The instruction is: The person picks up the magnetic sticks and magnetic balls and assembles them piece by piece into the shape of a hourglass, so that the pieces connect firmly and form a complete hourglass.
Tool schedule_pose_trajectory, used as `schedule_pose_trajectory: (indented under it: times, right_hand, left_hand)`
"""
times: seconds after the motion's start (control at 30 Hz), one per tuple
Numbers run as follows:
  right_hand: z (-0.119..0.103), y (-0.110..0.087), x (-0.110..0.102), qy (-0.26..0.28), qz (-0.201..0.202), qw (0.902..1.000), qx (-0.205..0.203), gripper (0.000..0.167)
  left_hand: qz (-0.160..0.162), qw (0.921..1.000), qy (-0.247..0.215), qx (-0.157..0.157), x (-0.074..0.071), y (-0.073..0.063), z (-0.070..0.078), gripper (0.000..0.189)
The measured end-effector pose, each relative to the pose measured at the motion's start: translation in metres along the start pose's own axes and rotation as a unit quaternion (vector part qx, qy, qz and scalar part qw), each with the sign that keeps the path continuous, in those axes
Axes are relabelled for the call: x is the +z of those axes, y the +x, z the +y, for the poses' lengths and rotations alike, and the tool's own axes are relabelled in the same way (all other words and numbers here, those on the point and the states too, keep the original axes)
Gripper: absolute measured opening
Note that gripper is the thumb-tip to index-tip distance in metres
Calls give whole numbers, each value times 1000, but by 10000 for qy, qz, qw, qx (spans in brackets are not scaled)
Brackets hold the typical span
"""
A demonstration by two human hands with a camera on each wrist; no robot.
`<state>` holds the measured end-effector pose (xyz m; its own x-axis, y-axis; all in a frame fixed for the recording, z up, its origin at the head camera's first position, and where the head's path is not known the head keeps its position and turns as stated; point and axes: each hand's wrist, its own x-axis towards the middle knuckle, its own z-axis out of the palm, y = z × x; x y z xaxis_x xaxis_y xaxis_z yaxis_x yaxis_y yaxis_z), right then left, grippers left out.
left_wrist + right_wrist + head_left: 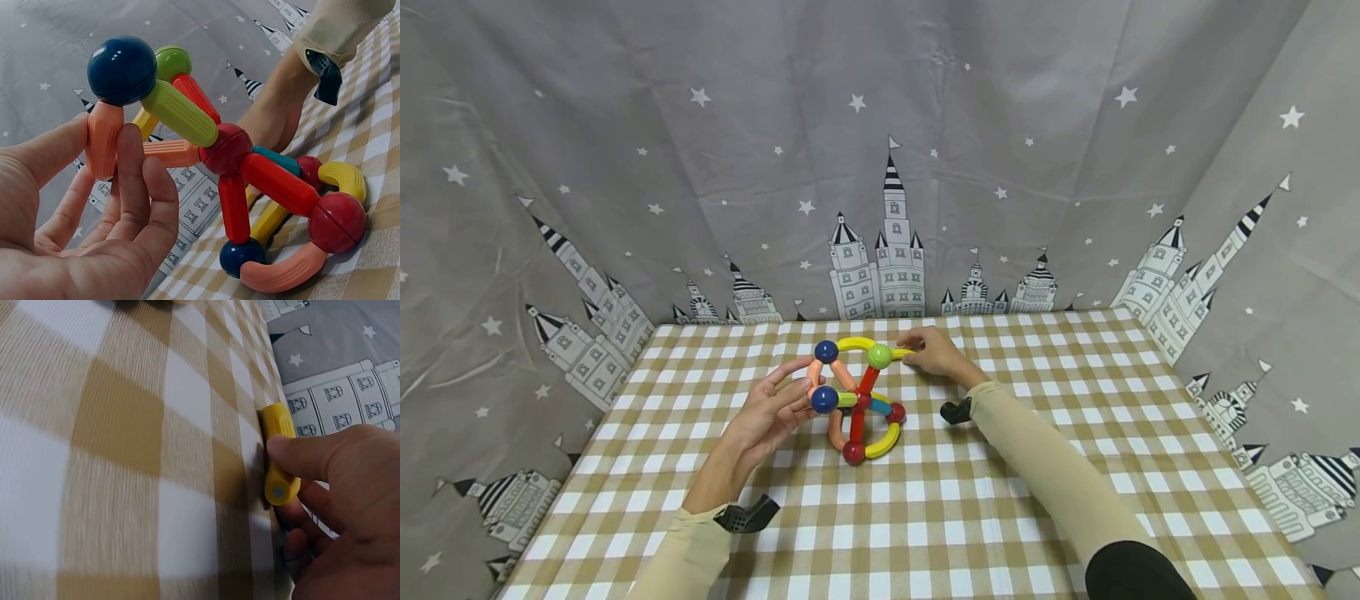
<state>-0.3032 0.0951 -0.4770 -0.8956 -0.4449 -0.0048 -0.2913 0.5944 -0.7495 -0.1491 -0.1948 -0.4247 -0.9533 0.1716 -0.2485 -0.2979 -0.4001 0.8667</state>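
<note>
A magnetic ball-and-stick structure [857,417] stands on the table, with a red ball [228,149] at its centre. Blue, green and red balls cap the sticks around it. My left hand [767,417] holds it from the left side; thumb and fingers pinch an orange magnetic stick [103,140] under a dark blue ball [122,70]. Behind the structure, to the right, my right hand [936,350] pinches a yellow magnetic stick [284,478] low by the tablecloth. In the head view the green ball [880,357] partly overlaps this area, so contact with the stick cannot be told.
A brown-and-white checked cloth [1000,517] covers the table. Grey curtains [1037,100] with castles and stars hang behind it and along both sides. Curved yellow [347,181] and orange [284,272] sticks form the structure's base ring.
</note>
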Motion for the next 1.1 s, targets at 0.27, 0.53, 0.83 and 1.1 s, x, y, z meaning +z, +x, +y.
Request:
schedule_pose_trajectory:
  times: [0.27, 0.53, 0.83, 1.1]
  right_hand:
    - [10, -6, -14, -280, -211, 9994, -26, 27]
    - [11, -8, -18, -284, -383, 9988, 100, 26]
    - [8, -17, -30, 162, -434, 9983, 358, 28]
    - [5, -28, -44, -123, -365, 9993, -38, 25]
  left_hand:
    - [-11, 10000, 92, -12, -2, 0, 1, 56]
    - [25, 9999, 130, -14, -2, 0, 1, 56]
    - [36, 9999, 133, -42, 0, 1, 0, 58]
    - [69, 9998, 142, -72, -1, 2, 0, 63]
